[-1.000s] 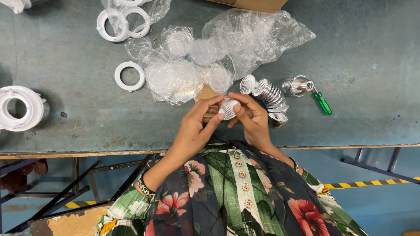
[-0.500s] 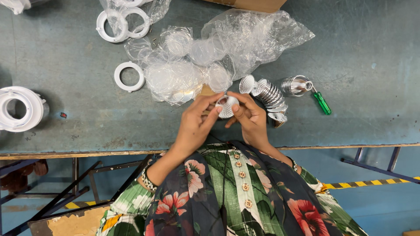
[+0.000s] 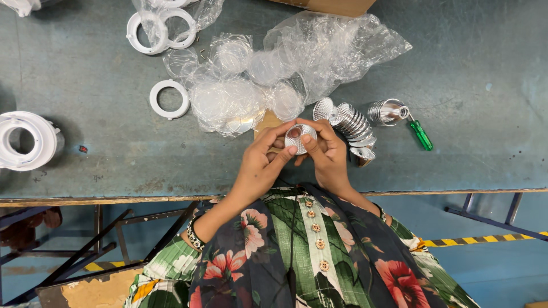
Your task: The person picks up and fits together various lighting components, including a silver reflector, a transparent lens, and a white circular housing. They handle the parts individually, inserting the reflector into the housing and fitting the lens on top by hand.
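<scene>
Both hands, left (image 3: 260,165) and right (image 3: 325,157), grip still clamped on silver reflector cup (image 3: 299,137); position barely changed.

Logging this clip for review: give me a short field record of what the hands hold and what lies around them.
left hand: grips silver faceted reflector cup
right hand: grips the same cup from the other side
beside right hand: stack of reflector cups lying on its side
further right: green-handled screwdriver
beyond hands: clear plastic bags, white rings
surface: grey-green workbench
</scene>
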